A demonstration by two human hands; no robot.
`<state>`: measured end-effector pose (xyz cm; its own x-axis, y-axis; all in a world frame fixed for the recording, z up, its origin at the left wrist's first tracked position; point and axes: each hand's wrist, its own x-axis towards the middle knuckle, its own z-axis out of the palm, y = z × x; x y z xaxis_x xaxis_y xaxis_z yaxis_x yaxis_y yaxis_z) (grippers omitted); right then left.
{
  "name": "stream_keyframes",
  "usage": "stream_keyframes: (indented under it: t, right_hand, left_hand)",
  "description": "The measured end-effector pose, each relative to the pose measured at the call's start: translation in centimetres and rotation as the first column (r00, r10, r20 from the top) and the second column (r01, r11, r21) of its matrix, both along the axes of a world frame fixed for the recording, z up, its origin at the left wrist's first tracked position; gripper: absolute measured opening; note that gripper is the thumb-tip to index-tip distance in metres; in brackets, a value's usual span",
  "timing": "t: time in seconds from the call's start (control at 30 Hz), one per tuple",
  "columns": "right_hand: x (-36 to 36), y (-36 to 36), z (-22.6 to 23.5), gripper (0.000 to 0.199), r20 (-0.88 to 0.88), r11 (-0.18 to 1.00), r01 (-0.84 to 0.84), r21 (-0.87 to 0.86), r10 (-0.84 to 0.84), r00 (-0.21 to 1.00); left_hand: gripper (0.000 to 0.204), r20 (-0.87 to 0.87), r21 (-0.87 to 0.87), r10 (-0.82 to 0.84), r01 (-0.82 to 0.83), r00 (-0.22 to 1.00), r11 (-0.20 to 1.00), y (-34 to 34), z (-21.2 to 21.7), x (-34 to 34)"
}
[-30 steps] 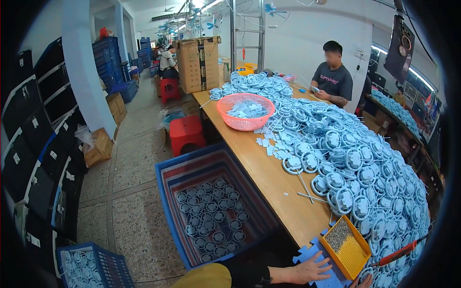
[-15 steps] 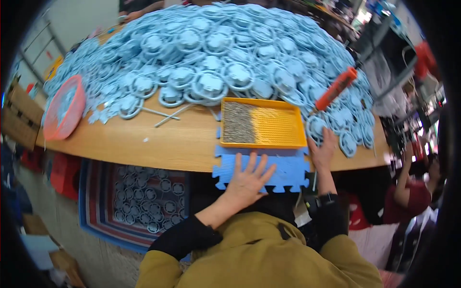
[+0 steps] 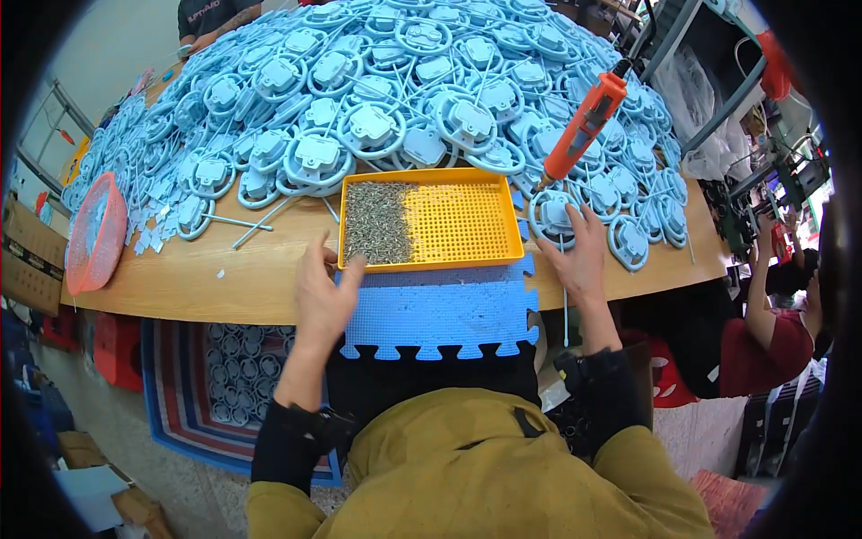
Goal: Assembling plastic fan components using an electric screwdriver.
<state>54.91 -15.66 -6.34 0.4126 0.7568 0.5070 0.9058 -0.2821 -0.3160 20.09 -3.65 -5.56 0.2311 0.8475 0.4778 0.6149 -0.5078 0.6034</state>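
My left hand (image 3: 325, 292) is at the near left corner of a yellow tray (image 3: 467, 264), fingers and thumb apart around the corner. Whether it touches the tray is hard to tell. Small metal screws (image 3: 377, 220) fill the tray's left part. With thumb and fingers, my right hand (image 3: 582, 259) grips a light blue round plastic part (image 3: 554, 212), whose thin rod hangs down past the table edge. Just above that part, the tip of an orange electric screwdriver (image 3: 584, 126) points down at a slant. A blue foam mat (image 3: 431, 310) lies before the tray.
A large heap of similar light blue parts (image 3: 373, 126) covers the back of the table (image 3: 180, 287). At the left stands a pink basket (image 3: 97, 234). Below, a striped container (image 3: 171, 395) holds more parts. Another person (image 3: 215, 18) is across the table; someone in dark red (image 3: 768, 346) is at the right.
My left hand has gone from flat over the foam mat to the tray's left corner. The view has shifted, so tray and mat appear further left. My right hand stays with its blue part.
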Motion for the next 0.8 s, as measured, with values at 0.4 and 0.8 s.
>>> stream_keyframes:
  t: [0.4,0.8]
  right_hand:
    - [-4.3,1.0,2.2,0.059,-0.266,0.907,-0.411,-0.092,0.375,0.888]
    - [-4.0,1.0,2.6,0.061,-0.411,0.905,-0.423,-0.054,0.366,0.835]
  left_hand:
    - [0.022,-0.089,-0.354,-0.080,0.043,0.993,0.934,4.6,0.3,1.7]
    - [0.020,0.061,-0.361,-0.163,0.174,0.985,0.916,6.3,1.1,1.7]
